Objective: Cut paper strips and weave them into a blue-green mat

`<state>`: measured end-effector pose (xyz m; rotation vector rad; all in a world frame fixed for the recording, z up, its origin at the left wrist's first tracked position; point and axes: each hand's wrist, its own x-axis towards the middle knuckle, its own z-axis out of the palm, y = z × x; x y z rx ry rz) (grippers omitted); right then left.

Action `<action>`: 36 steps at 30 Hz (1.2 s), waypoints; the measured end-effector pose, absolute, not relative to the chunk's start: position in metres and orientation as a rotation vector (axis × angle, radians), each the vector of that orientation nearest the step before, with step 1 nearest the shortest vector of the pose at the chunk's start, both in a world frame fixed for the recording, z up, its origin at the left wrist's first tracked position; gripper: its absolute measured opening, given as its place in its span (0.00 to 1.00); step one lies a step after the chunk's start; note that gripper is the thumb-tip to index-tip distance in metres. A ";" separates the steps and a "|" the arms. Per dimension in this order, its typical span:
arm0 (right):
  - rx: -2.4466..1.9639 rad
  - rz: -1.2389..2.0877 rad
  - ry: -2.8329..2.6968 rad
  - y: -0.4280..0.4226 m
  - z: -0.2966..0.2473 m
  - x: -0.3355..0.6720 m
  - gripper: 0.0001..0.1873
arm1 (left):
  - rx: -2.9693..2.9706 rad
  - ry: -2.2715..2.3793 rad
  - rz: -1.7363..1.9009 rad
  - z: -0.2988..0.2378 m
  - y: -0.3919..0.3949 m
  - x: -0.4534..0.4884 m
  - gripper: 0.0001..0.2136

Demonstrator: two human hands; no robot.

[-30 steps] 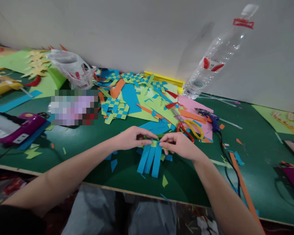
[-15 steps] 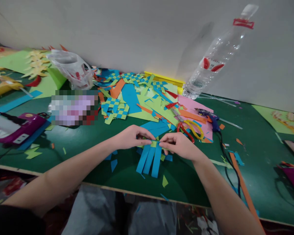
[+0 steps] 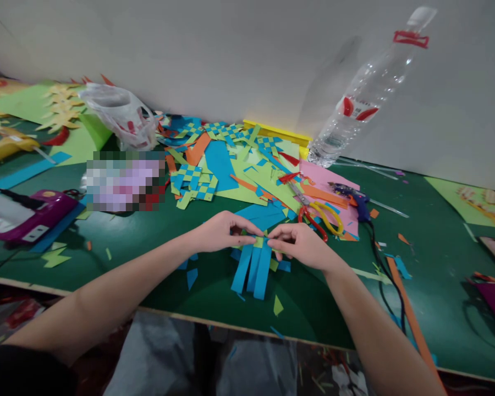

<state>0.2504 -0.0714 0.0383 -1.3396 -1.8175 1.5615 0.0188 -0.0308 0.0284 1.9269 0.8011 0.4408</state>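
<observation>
Left hand (image 3: 223, 230) and right hand (image 3: 299, 246) both pinch the blue-and-green woven paper strips (image 3: 254, 268), blue ends fanning toward the surface's (image 3: 313, 311) front edge!

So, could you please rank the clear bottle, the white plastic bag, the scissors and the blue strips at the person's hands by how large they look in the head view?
1. Clear bottle
2. White plastic bag
3. Scissors and blue strips: too alike to rank.

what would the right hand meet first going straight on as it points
The blue paper strips, which the right hand touches; beyond them, probably the left hand, though depth is unclear.
</observation>
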 end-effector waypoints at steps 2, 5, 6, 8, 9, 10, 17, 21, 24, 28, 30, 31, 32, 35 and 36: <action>-1.341 1.560 -1.822 -0.071 0.039 0.250 0.17 | 1.928 0.806 0.445 0.029 -0.031 0.019 0.15; -1.338 1.551 -1.839 -0.071 0.038 0.250 0.16 | 1.932 0.810 0.457 0.029 -0.030 0.018 0.15; -1.334 1.537 -1.857 -0.072 0.038 0.250 0.16 | 1.935 0.812 0.459 0.029 -0.030 0.018 0.15; -1.323 1.495 -1.900 -0.072 0.037 0.250 0.15 | 1.946 0.819 0.456 0.029 -0.030 0.018 0.15; -1.320 1.461 -1.925 -0.072 0.036 0.250 0.15 | 1.952 0.824 0.448 0.029 -0.030 0.018 0.15; -1.320 1.418 -1.952 -0.072 0.035 0.250 0.15 | 1.959 0.829 0.442 0.029 -0.030 0.018 0.15; -1.332 1.237 -2.034 -0.073 0.031 0.246 0.16 | 1.988 0.812 0.438 0.023 -0.029 0.018 0.16; -1.305 1.237 -2.031 -0.073 0.029 0.245 0.14 | 1.983 0.813 0.445 0.026 -0.030 0.019 0.14; -1.327 1.292 -1.950 -0.071 0.028 0.247 0.13 | 1.939 0.865 0.453 0.031 -0.031 0.018 0.14; -1.383 1.297 -1.899 -0.069 0.029 0.249 0.12 | 1.804 0.881 0.486 0.033 -0.029 0.015 0.14; -1.407 1.273 -1.901 -0.068 0.030 0.250 0.12 | 1.733 0.874 0.512 0.030 -0.028 0.015 0.14; -1.415 1.266 -1.902 -0.067 0.030 0.250 0.13 | 1.694 0.866 0.524 0.028 -0.027 0.015 0.14; -1.420 1.265 -1.904 -0.066 0.029 0.251 0.13 | 1.651 0.851 0.542 0.027 -0.026 0.015 0.14; -1.428 1.287 -1.884 -0.065 0.027 0.253 0.14 | 1.509 0.779 0.604 0.024 -0.026 0.015 0.15; -1.434 1.289 -1.876 -0.064 0.026 0.253 0.14 | 1.462 0.753 0.631 0.025 -0.026 0.015 0.16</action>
